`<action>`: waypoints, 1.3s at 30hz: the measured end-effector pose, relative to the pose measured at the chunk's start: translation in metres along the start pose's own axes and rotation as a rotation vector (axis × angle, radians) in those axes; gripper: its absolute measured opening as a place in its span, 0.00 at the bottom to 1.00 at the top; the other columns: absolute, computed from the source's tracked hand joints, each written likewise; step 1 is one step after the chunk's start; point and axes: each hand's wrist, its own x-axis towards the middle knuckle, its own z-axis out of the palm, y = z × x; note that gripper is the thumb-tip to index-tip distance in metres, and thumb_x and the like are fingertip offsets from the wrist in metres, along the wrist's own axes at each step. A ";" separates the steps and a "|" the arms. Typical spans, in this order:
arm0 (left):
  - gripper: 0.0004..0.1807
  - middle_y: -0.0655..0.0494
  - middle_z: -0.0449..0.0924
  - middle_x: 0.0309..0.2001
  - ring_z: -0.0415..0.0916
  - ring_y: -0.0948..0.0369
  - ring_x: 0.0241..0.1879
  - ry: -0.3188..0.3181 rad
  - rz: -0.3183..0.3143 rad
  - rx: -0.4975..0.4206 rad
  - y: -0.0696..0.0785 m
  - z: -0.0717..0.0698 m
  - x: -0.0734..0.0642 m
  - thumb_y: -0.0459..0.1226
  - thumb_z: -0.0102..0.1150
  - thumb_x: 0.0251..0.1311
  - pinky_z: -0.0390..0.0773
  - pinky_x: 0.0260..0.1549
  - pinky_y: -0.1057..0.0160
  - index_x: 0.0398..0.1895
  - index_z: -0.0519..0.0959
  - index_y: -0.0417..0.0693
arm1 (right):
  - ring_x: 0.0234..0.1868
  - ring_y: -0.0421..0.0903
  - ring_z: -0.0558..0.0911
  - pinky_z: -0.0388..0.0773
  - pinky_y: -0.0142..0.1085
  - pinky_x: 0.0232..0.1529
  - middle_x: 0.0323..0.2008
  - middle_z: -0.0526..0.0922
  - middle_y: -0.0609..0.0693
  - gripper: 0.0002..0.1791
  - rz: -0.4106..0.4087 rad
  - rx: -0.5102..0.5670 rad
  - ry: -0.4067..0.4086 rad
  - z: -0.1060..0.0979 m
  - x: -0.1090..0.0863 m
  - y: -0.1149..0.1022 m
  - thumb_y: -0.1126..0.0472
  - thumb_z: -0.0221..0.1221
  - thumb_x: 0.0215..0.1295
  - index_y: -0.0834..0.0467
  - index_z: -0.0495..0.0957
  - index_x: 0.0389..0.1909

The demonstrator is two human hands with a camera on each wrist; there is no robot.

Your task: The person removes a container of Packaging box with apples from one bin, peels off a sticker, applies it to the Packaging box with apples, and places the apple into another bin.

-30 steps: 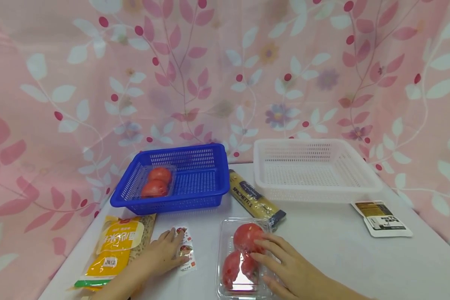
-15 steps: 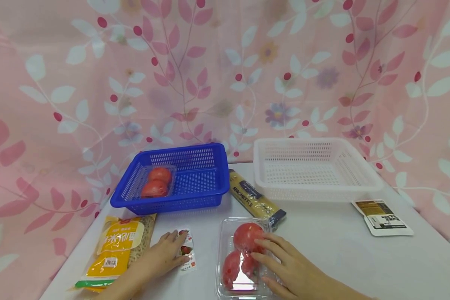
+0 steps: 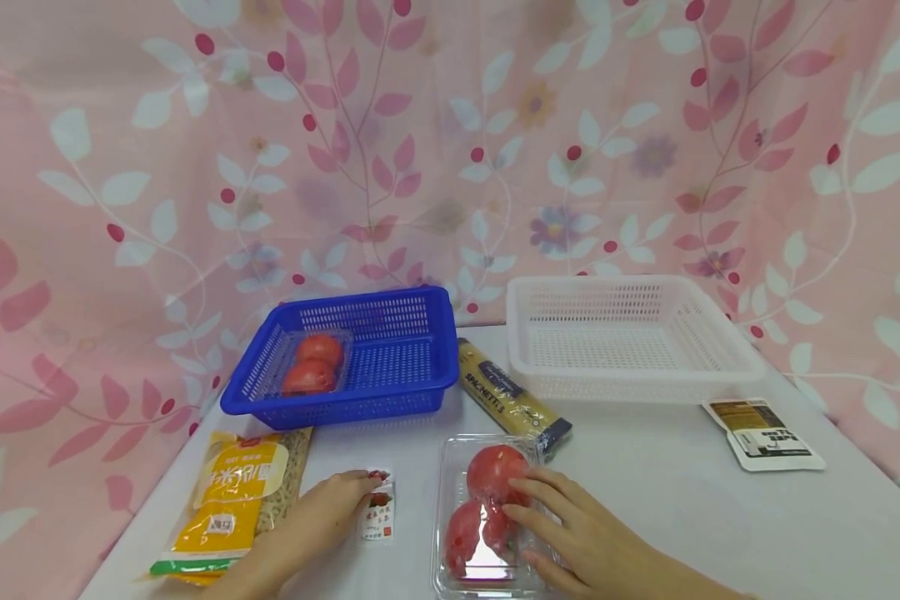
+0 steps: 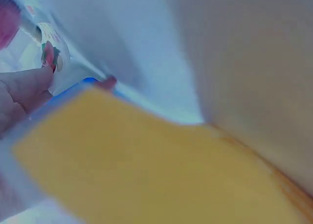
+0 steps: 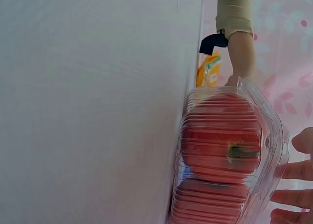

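Observation:
My left hand [image 3: 333,504] pinches the left edge of a small white packet [image 3: 377,521] printed with red fruit, its fingertips partly hidden. In the left wrist view, the packet [image 4: 61,62] shows by the fingers, behind a blurred yellow shape. To its right, a clear plastic box [image 3: 450,467] holds large tomatoes [image 3: 497,475]. On the box's right side rests my right hand [image 3: 577,529], its fingers spread and fairly straight over the lid. From the right wrist, the ribbed side of the box [image 5: 220,136] shows, with fingertips right at its rim.
A blue basket [image 3: 345,412] at the back left holds another tomato box [image 3: 313,371]. A white basket [image 3: 637,387] stands at the back right. Between them lies a spaghetti pack [image 3: 502,396]. A yellow food bag [image 3: 228,500] lies at left, a brown-and-white pouch [image 3: 772,437] at right.
My left hand has drawn its fingers in at the packet's edge, and the packet has turned more upright and shifted slightly right. The right hand and the tomato box have stayed put.

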 end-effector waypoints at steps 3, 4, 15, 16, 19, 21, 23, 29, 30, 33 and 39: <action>0.11 0.47 0.81 0.42 0.77 0.51 0.45 -0.019 0.006 -0.112 0.004 -0.006 0.002 0.29 0.52 0.61 0.75 0.44 0.51 0.44 0.80 0.41 | 0.60 0.45 0.63 0.76 0.43 0.46 0.60 0.68 0.48 0.24 0.021 0.001 -0.022 0.000 0.001 0.000 0.45 0.56 0.60 0.50 0.72 0.55; 0.11 0.47 0.81 0.42 0.78 0.51 0.44 -0.023 0.010 -0.148 0.006 -0.008 0.002 0.28 0.51 0.60 0.75 0.43 0.51 0.43 0.80 0.40 | 0.60 0.44 0.63 0.76 0.43 0.46 0.60 0.68 0.48 0.24 0.030 0.004 -0.032 0.000 0.001 -0.001 0.45 0.56 0.60 0.49 0.72 0.55; 0.10 0.54 0.81 0.41 0.79 0.60 0.38 0.168 0.101 -0.375 0.025 -0.038 0.003 0.33 0.56 0.60 0.79 0.36 0.64 0.43 0.80 0.45 | 0.55 0.46 0.70 0.73 0.41 0.50 0.53 0.74 0.47 0.23 -0.022 0.024 0.099 -0.002 0.013 0.010 0.51 0.56 0.61 0.54 0.72 0.56; 0.10 0.54 0.81 0.42 0.80 0.60 0.39 0.176 0.092 -0.391 0.028 -0.041 0.003 0.35 0.57 0.60 0.79 0.36 0.63 0.44 0.80 0.45 | 0.55 0.47 0.71 0.72 0.39 0.51 0.52 0.75 0.47 0.22 -0.024 0.025 0.123 -0.003 0.015 0.011 0.51 0.56 0.61 0.54 0.73 0.55; 0.12 0.53 0.80 0.44 0.80 0.58 0.41 0.207 0.063 -0.429 0.038 -0.050 0.003 0.38 0.58 0.59 0.79 0.36 0.63 0.46 0.80 0.45 | 0.53 0.49 0.72 0.69 0.39 0.54 0.50 0.76 0.49 0.19 -0.033 0.026 0.180 -0.004 0.022 0.013 0.52 0.54 0.63 0.56 0.75 0.52; 0.13 0.52 0.80 0.44 0.79 0.58 0.41 0.239 0.076 -0.442 0.045 -0.054 0.004 0.36 0.60 0.57 0.79 0.35 0.65 0.46 0.80 0.44 | 0.53 0.49 0.72 0.68 0.39 0.55 0.50 0.76 0.49 0.18 -0.025 0.039 0.187 -0.005 0.027 0.014 0.51 0.52 0.64 0.57 0.75 0.51; 0.13 0.52 0.80 0.44 0.79 0.58 0.42 0.271 0.110 -0.456 0.053 -0.057 0.004 0.34 0.62 0.55 0.79 0.33 0.68 0.45 0.81 0.43 | 0.54 0.47 0.72 0.69 0.39 0.54 0.50 0.76 0.48 0.17 -0.020 0.053 0.193 -0.007 0.033 0.014 0.52 0.52 0.64 0.56 0.76 0.49; 0.13 0.54 0.81 0.43 0.79 0.60 0.41 0.338 0.240 -0.551 0.073 -0.061 0.005 0.30 0.64 0.51 0.77 0.29 0.74 0.43 0.81 0.43 | 0.52 0.46 0.72 0.69 0.38 0.54 0.47 0.77 0.49 0.16 -0.079 0.091 0.272 -0.009 0.053 0.012 0.54 0.54 0.63 0.57 0.78 0.46; 0.13 0.54 0.81 0.43 0.79 0.61 0.41 0.348 0.262 -0.564 0.076 -0.062 0.005 0.30 0.64 0.51 0.77 0.29 0.74 0.42 0.81 0.43 | 0.52 0.47 0.72 0.69 0.38 0.54 0.47 0.77 0.49 0.15 -0.085 0.096 0.286 -0.009 0.056 0.011 0.54 0.54 0.62 0.57 0.78 0.46; 0.12 0.55 0.81 0.43 0.79 0.61 0.41 0.374 0.354 -0.591 0.084 -0.062 0.006 0.30 0.64 0.51 0.77 0.28 0.74 0.42 0.81 0.43 | 0.51 0.48 0.73 0.71 0.40 0.53 0.47 0.77 0.50 0.14 -0.103 0.109 0.340 -0.008 0.063 0.009 0.53 0.55 0.61 0.57 0.78 0.43; 0.11 0.51 0.81 0.42 0.79 0.60 0.41 0.399 0.499 -0.635 0.096 -0.062 0.007 0.30 0.63 0.52 0.78 0.26 0.73 0.41 0.81 0.41 | 0.49 0.51 0.74 0.70 0.41 0.52 0.46 0.78 0.52 0.14 -0.155 0.130 0.424 -0.009 0.070 0.006 0.53 0.58 0.59 0.58 0.79 0.41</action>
